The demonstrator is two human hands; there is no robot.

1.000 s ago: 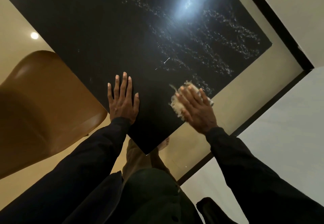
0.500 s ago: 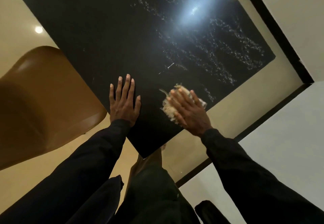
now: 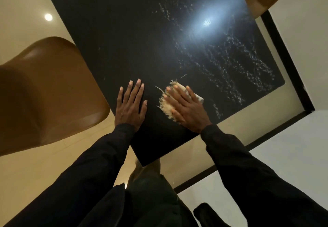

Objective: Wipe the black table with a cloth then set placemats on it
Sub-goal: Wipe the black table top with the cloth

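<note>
- Wiping looks part done: the right hand (image 3: 186,109) presses a pale, frayed cloth (image 3: 166,108) onto the glossy black counter (image 3: 124,40), lower centre of frame; its grip is flat, fingers straight.
- The left hand (image 3: 130,106) lies flat and empty just beside it.
- White smears (image 3: 239,63) cover the counter's right side.
- No placemats in view; that step seems not yet begun.

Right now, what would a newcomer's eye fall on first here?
Two hands at the near corner of the black table: the left hand lies flat on it, and the right hand presses a frayed pale cloth beside it. Farther off, a bright glare shines on the top amid whitish streaks. A brown chair stands at the left.
</note>
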